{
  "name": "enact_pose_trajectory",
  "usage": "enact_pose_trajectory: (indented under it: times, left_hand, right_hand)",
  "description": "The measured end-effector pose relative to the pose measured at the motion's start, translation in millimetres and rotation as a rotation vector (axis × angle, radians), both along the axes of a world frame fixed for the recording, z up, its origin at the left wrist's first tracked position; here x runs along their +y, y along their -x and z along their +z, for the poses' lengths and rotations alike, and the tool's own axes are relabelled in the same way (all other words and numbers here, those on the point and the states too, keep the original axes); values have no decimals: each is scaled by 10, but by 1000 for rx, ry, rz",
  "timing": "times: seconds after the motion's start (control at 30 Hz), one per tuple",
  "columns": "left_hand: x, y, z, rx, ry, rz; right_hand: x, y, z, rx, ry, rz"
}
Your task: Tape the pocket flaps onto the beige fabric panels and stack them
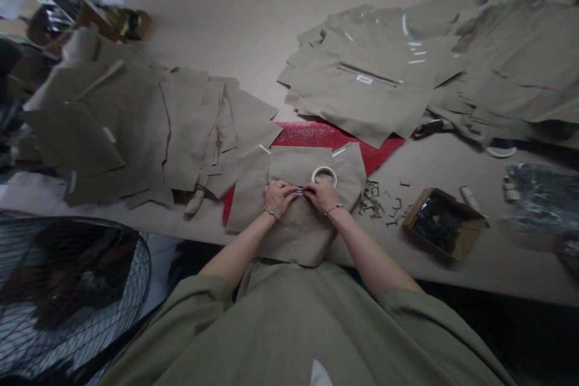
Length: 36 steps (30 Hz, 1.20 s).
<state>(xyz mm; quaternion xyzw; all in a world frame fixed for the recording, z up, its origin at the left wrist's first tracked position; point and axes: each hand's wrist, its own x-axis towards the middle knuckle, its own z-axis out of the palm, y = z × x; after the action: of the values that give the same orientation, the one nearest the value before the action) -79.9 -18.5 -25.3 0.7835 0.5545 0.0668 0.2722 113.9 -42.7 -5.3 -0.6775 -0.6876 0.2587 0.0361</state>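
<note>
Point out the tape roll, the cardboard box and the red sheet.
tape roll (324, 168): head view, top of its rim
cardboard box (427, 243): head view, near flap
red sheet (307, 136): head view, bare part beyond the fabric

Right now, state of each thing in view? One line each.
Left hand: fingers on small dark tag, grasp unclear.
Right hand: fingers at tag's other end, grasp unclear.
Tan cloth panel: flat under both hands.
White tape roll: lying flat on panel.
Red mat: partly covered by cloth.
Cardboard box: open, holding dark parts.
Metal clips: loose on table.
</note>
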Motion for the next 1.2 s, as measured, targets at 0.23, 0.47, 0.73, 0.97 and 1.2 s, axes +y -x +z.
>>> enact_pose_trajectory:
  times: [0.23, 0.47, 0.73, 0.97, 1.2]
  left_hand:
    - [11, -21, -29, 3, -17, 28]
    - [6, -44, -75, 27, -35, 34]
    - [-2, -77, -42, 39, -29, 50]
    - [-34, -109, -31, 35, -40, 79]
    - [-19, -125, -10, 61, -13, 89]
  right_hand:
    - [90, -57, 33, 14, 57, 56]
    - [157, -65, 35, -35, 106, 70]
    - [176, -70, 20, -10, 104, 19]
    - [183, -55, -22, 9, 84, -24]
    - [283, -29, 86, -5, 201, -91]
